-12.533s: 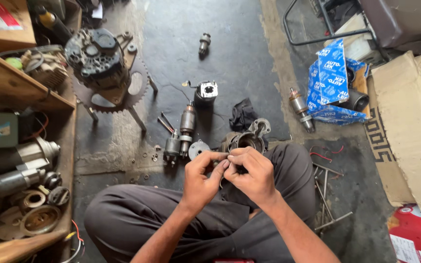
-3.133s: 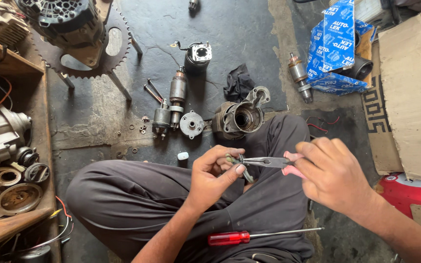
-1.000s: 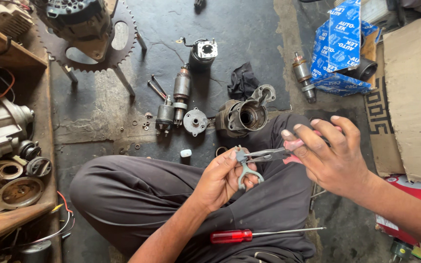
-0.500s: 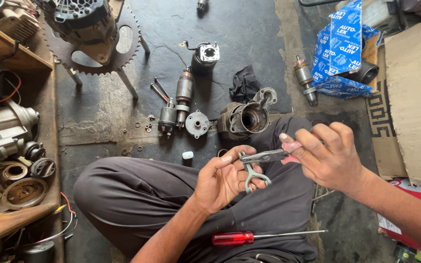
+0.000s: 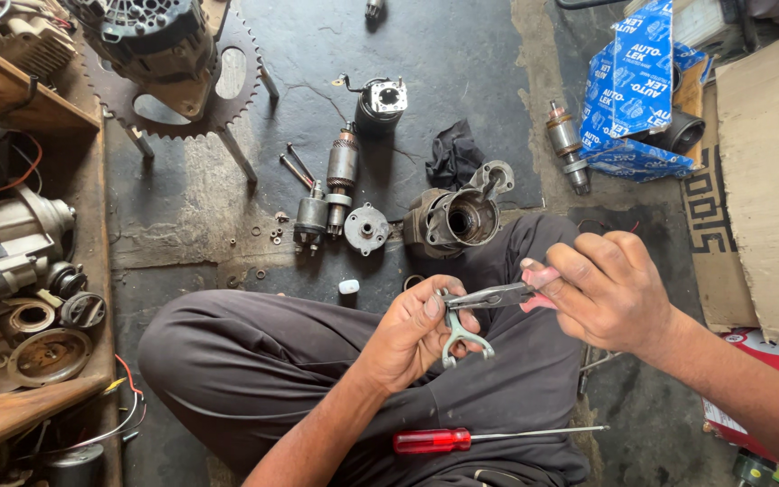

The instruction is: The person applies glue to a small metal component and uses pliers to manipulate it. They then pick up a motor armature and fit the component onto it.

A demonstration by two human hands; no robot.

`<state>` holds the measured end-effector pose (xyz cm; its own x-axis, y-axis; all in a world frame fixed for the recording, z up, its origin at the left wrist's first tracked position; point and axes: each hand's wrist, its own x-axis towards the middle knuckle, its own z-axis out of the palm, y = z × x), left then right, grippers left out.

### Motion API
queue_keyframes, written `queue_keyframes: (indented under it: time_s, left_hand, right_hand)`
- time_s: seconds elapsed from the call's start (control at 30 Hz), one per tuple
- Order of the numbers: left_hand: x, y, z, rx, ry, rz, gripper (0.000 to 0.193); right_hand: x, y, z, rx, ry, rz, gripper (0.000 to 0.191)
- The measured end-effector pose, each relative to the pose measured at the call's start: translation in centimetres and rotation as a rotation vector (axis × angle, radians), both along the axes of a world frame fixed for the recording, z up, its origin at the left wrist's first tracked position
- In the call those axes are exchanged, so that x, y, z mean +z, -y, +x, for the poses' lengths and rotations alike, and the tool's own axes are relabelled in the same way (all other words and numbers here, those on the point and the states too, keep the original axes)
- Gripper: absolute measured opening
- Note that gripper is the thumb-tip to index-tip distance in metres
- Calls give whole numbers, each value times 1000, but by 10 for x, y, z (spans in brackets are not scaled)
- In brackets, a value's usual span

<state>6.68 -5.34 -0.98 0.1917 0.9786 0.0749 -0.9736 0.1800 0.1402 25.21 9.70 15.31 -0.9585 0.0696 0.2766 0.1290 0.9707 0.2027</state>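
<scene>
Upper right, on the floor: crumpled blue cardboard carton with white lettering, lying tilted, flaps partly open. A dark cylindrical part sits just beside its right edge.

Right edge: large flattened brown corrugated cardboard sheet with black printed pattern along its left border, running from the top of the view to mid-height.

Lower right corner: red package with white markings, mostly hidden under the cardboard and forearm.

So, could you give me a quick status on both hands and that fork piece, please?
Left hand grips the forked metal lever. Right hand holds pink-handled pliers, tips at the lever's top. Red screwdriver lies on the lap, apart.
</scene>
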Motion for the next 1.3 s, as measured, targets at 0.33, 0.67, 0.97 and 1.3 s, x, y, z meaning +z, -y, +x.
queue_keyframes:
  time_s: [0.33,0.67,0.97,1.3]
  left_hand:
    - [-2,1,1,-17,-41,-39,35]
    - [5,0,-1,16,-56,-30,33]
    - [2,0,1,-8,-75,-45,35]
    - [9,2,-6,21,-94,-34,37]
  right_hand:
    - [3,-2,-3,63,-11,-8,32]
    - [5,-4,-12,52,-21,24,29]
    - [1,-8,-5,104,-24,-72,29]
    - [-5,-9,-8,76,-40,43,25]
